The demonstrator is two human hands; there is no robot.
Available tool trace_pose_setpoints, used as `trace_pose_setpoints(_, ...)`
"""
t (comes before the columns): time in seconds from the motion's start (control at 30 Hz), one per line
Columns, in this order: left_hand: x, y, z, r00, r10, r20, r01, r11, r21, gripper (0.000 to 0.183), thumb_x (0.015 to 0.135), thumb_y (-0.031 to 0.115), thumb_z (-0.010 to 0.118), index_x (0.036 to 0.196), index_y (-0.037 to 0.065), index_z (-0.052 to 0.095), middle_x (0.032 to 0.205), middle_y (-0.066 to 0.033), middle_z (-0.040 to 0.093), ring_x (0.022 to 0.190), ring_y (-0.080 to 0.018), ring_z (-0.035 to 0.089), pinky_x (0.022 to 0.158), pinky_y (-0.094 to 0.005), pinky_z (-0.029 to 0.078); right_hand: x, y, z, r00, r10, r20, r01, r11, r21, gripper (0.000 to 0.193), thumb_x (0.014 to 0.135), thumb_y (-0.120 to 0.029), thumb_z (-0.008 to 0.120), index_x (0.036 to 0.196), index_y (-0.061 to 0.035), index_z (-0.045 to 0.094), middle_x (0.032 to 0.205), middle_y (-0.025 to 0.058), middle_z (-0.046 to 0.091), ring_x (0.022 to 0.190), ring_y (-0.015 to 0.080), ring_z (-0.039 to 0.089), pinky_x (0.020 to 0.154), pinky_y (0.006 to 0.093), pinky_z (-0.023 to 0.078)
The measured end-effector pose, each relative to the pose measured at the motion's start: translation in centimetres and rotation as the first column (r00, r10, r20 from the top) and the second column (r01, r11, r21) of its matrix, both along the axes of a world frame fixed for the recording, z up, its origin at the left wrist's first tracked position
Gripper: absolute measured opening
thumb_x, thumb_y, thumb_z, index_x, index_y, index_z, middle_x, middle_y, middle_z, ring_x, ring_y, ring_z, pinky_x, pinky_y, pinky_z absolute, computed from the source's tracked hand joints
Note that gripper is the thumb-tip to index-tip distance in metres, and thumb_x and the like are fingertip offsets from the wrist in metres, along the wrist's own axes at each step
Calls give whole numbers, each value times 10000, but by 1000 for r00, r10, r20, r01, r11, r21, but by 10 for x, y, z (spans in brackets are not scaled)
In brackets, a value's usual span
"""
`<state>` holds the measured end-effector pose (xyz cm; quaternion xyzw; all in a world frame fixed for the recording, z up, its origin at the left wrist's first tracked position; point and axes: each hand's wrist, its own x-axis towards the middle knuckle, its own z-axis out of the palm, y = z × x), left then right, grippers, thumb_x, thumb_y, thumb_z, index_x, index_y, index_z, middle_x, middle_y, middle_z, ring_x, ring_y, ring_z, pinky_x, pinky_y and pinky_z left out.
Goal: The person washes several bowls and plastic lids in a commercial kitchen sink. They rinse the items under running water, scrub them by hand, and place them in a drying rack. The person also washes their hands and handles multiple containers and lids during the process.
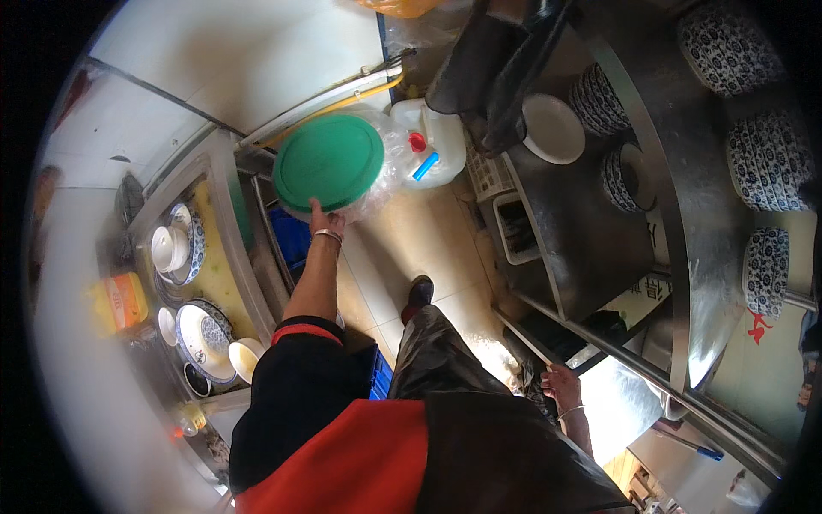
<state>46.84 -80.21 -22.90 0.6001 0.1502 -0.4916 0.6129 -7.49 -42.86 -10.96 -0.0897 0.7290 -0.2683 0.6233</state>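
Note:
My left hand (328, 221) reaches forward and grips the near rim of a round green lid (330, 161), one finger lying on its top. Clear crumpled plastic (396, 150) shows around the lid's right side; what lies under the lid is hidden. Just beyond stands a translucent white jerrycan (445, 141) with a red cap and a blue piece on it. Low at my right side, my right hand (561, 385) is curled closed by the end of a long thin pale strip (521, 334). Whether its fingers hold that strip I cannot tell.
On the left, a metal sink counter (244, 300) bears stacked bowls and plates (204, 338). Steel shelving (659, 146) on the right holds stacks of blue-patterned bowls (765, 163). Blue crates (381, 374) sit low on the left. A yellow pipe (360, 96) runs along the wall.

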Motion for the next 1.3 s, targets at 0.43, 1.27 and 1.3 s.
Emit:
trace_pose_setpoints(0.43,-30,145,-58,641,-736,-219,753,658,-6,194,906,284,500,924,118,599,835,-72,637,715,-258,615,575,-365,496,-30,118,-25,969,-245,15,244,968,62,299,898,-66,542,1187,11,555,882,157,671,647,207,645,527,295,534)
trace_pose_setpoints(1.27,-581,208,164,-426,-904,32,845,-411,-342,93,865,48,594,814,122,572,976,-72,671,910,-203,641,804,-329,511,-168,371,-45,685,-644,-339,725,650,230,361,840,-422,608,970,-91,675,909,118,701,824,262,664,726,404,517)
trace_pose_setpoints(1.3,-613,214,157,-513,-855,71,765,-493,-414,99,864,38,588,812,119,562,992,-76,665,931,-200,635,802,-325,512,-143,384,-58,778,-90,-622,426,803,416,391,798,-431,644,951,-73,674,881,126,703,739,285,656,669,412,516)
